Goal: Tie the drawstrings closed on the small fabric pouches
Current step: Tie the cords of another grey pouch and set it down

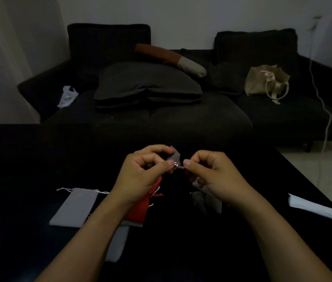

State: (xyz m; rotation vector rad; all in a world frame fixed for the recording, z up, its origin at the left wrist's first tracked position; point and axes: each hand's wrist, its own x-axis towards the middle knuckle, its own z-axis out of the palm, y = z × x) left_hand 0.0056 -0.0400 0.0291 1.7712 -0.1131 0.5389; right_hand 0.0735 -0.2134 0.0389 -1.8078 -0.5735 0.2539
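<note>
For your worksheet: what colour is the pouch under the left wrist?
Red, shown in the head view.

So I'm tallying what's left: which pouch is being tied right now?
The small grey pouch raised between left hand and right hand; the others lie on the table.

Two bare forearms are seen entering from 6 o'clock, uncovered to the frame's edge; no sleeves are worn. The left hand and right hand are shown ungloved, with short, trimmed fingernails.
</note>
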